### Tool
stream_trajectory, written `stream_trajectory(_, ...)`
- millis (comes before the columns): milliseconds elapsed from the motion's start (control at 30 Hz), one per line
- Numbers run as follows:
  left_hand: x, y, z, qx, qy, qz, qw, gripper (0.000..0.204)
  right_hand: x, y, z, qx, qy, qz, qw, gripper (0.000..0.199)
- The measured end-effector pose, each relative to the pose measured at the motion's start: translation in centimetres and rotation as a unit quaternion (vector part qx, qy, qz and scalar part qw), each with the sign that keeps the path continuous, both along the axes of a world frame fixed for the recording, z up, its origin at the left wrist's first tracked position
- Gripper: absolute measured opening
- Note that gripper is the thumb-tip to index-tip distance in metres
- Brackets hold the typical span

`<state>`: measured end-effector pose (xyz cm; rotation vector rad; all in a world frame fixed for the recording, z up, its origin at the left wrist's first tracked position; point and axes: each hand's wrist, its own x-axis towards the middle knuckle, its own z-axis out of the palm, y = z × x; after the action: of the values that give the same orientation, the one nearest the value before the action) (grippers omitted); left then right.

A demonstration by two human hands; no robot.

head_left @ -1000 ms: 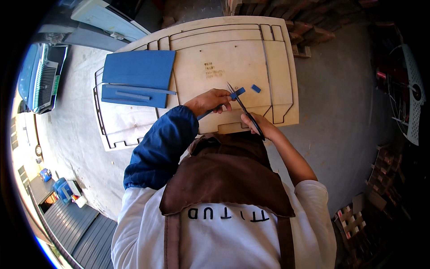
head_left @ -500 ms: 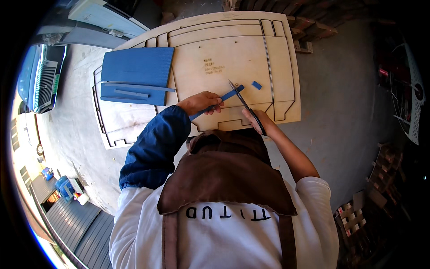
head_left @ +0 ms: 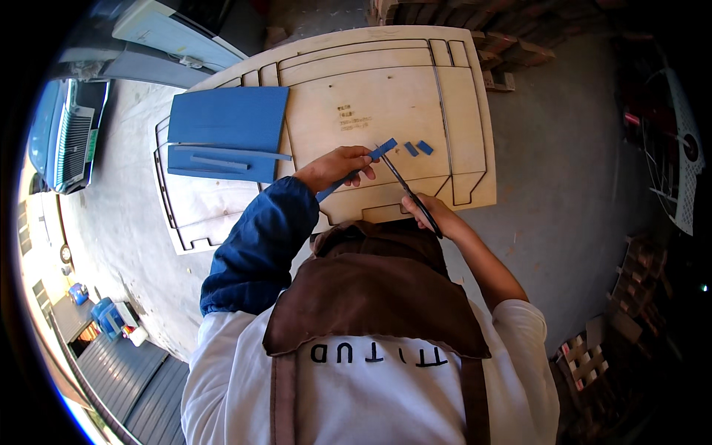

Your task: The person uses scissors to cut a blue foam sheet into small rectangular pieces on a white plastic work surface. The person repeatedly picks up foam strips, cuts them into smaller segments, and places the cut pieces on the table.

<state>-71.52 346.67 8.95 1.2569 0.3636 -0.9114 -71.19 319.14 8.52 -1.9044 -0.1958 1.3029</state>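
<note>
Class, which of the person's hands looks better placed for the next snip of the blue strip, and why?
Probably the right hand: it holds the scissors, their blades at the blue strip near its far end. The left hand is occupied gripping that strip.

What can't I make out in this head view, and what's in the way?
In the head view:
Strip: middle stretch hidden by the left hand.
Scissors: grip mostly hidden by the right hand.
Board: printed marks too small and blurred; its support is hidden beneath it.
Vehicle: outer side cut off by the fisheye rim.
</note>
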Motion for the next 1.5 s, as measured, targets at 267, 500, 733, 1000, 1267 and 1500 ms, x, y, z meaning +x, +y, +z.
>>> stream_trajectory(267, 0.1, -1.3, -0.9, -0.012, 0.007, -0.039, 0.999, 0.022, -0.2, 1.1, -0.2, 0.024, 0.064, -0.057, 0.996, 0.071)
stream_trajectory(500, -0.3, -0.4, -0.5, 0.004, 0.045, -0.041, 0.998, 0.028, 0.3, 1.9, 0.6, -0.039, 0.065, -0.070, 0.995, 0.072)
stream_trajectory(733, -1.4, 0.9, -2.4, 0.005, 0.037, -0.063, 0.997, 0.028, -0.2, 1.1, -0.8, -0.017, 0.047, -0.079, 0.996, 0.070)
stream_trajectory(1000, -1.2, 1.5, -1.2, -0.007, 0.033, 0.004, 0.999, 0.026, -1.0, -0.4, -1.1, -0.027, 0.033, -0.063, 0.997, 0.072)
stream_trajectory(1267, -0.2, -1.2, 0.4, -0.014, 0.003, -0.042, 0.999, 0.022, -0.8, 0.7, -1.0, 0.034, -0.047, 0.005, 0.998, 0.071)
stream_trajectory(1500, 0.0, -1.2, 0.1, 0.017, -0.002, -0.051, 0.999, 0.025, -0.9, 1.4, -0.4, -0.012, 0.018, -0.029, 0.999, 0.066)
